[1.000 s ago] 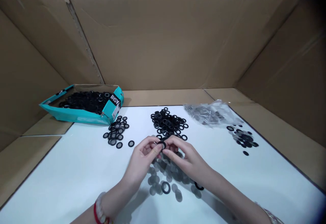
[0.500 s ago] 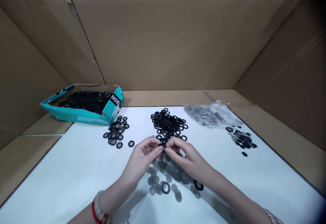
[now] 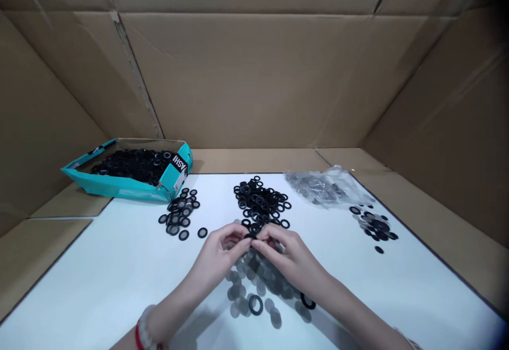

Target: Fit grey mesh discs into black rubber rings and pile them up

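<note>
**Surround:** Brown corrugated cardboard (image 3: pixel 246 79) is set behind and to both sides of the bench.
**Bench:** A white bench top (image 3: pixel 99 276) is seen, carrying all items below.
**Box, far left:** A teal cardboard box (image 3: pixel 115 188), printed "ASHI" on one end, is filled with a heap of black rubber washers (image 3: pixel 131 164).
**Small pile:** Further washers (image 3: pixel 178 215) are heaped on the bench just beside the box, with one loose washer (image 3: pixel 202 232) lying apart to the right.
**Left hand:** The left hand (image 3: pixel 217 254) is nearly closed, fingertips pinched on the held washer. A beaded bracelet with a red cord (image 3: pixel 142 334) is worn on the wrist.
**Held washer:** One small black washer (image 3: pixel 249 236) is gripped between both hands above the bench, mostly hidden by the fingers.
**Grey discs:** Translucent grey discs (image 3: pixel 254 286) are scattered below the hands, near a black ring (image 3: pixel 255 304).
**Centre pile:** A loose mound of washers (image 3: pixel 260 201) lies just beyond the hands.
**Right hand:** The right hand (image 3: pixel 292 257) is likewise nearly closed, pinching the same washer.
**Bag:** A clear plastic bag of grey items (image 3: pixel 322 188) lies at the bench's far edge.
**Right pile:** A sparse mix of black and grey pieces (image 3: pixel 376 228) is spread at right.
</note>
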The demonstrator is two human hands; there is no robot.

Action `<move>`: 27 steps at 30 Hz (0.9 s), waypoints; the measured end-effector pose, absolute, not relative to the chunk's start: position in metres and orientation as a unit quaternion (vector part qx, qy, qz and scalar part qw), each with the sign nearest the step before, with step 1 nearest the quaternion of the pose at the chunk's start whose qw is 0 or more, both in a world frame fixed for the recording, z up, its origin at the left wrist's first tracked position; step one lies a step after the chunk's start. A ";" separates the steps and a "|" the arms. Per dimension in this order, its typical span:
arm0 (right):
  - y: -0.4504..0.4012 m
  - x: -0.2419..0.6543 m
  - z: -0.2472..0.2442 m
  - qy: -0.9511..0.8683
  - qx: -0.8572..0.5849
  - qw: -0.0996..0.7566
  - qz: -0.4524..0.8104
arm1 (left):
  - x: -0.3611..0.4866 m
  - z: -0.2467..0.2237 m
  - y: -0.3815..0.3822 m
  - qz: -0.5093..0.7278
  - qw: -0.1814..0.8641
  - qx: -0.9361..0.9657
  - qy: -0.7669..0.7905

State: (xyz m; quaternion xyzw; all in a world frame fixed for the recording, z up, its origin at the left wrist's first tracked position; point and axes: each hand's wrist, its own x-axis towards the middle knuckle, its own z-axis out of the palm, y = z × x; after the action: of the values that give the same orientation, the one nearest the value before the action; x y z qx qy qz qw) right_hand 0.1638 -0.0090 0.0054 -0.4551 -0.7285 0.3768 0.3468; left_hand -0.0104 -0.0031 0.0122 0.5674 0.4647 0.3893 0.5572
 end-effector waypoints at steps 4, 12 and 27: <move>-0.005 0.165 0.006 -0.738 -0.456 0.342 0.363 | -0.012 0.012 0.000 0.358 0.601 0.535 0.474; -0.014 0.164 0.017 -0.765 -0.432 0.325 0.349 | -0.015 0.011 0.003 0.394 0.563 0.525 0.503; -0.005 0.171 0.008 -0.790 -0.300 0.364 0.392 | -0.018 0.015 -0.005 0.337 0.743 0.413 0.405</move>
State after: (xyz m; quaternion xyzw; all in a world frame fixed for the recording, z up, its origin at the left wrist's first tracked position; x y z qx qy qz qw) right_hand 0.1714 -0.0050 0.0084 -0.2997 -0.7900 0.3918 0.3641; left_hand -0.0181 -0.0049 0.0147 0.4134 0.4050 0.3368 0.7427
